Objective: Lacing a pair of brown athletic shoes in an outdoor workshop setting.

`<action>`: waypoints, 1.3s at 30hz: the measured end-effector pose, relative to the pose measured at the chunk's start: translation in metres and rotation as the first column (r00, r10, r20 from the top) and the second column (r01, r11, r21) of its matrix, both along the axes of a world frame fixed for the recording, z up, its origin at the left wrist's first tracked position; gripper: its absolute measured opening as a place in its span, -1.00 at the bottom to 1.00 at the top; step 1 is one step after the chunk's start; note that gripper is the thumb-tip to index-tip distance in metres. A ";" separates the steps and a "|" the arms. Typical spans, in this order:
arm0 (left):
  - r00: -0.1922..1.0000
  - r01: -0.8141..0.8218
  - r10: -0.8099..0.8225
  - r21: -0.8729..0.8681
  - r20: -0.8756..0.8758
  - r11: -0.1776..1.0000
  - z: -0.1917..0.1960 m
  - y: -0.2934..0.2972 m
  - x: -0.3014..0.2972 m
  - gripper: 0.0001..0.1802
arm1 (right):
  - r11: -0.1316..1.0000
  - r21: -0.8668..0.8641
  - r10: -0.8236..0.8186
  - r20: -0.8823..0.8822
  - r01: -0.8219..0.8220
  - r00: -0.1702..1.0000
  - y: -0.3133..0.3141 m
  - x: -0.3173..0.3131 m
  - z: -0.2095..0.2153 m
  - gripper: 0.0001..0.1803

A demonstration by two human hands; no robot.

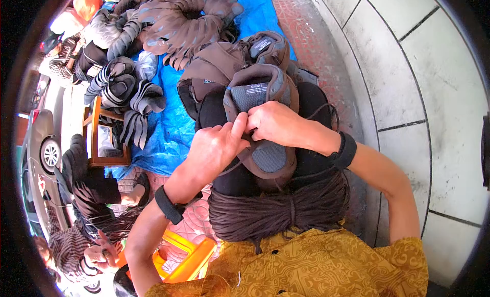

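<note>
A brown and grey shoe upper (270, 156) rests on my dark-clothed lap, its tongue with a printed label toward the far end. My left hand (214, 146) and my right hand (278, 124) meet over its middle, fingers pinched together. A thin dark shoelace (326, 109) loops out past my right hand, and another length trails below my left. Between my fingertips the lace is mostly hidden. Nearest my body, a thick tied bundle of dark brown shoelaces (255, 215) lies across my lap. More brown shoe uppers (212, 67) sit just beyond my knees.
A blue tarp (166, 139) spreads ahead and left, bearing a ring of uppers (173, 31) and striped grey ones (115, 85). A wooden stool (94, 128) and an orange-yellow plastic stool (191, 261) stand left. Other people sit there near a parked car. A tiled wall (408, 159) rises on the right.
</note>
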State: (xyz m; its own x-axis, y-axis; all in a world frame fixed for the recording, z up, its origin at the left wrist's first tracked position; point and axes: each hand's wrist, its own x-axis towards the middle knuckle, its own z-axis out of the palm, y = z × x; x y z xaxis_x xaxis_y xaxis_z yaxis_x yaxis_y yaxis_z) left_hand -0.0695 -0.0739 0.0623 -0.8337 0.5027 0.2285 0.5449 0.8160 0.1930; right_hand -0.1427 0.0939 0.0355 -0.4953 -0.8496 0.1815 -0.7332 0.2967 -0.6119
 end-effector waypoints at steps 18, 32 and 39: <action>0.992 0.128 -0.127 0.039 -0.022 0.991 -0.005 -0.011 -0.016 -0.70 | 0.998 0.064 0.023 -0.145 -0.014 0.989 -0.004 -0.002 0.003 -0.91; 0.978 -0.163 0.089 0.430 0.188 0.888 0.004 0.037 -0.014 -0.84 | 0.966 -0.186 -0.177 0.017 0.177 0.984 0.047 0.005 0.035 -0.81; 0.972 0.037 -0.147 0.496 0.184 0.867 0.025 0.061 -0.003 -0.94 | 0.540 -0.376 0.328 0.918 0.753 0.222 0.071 0.028 -0.036 -0.71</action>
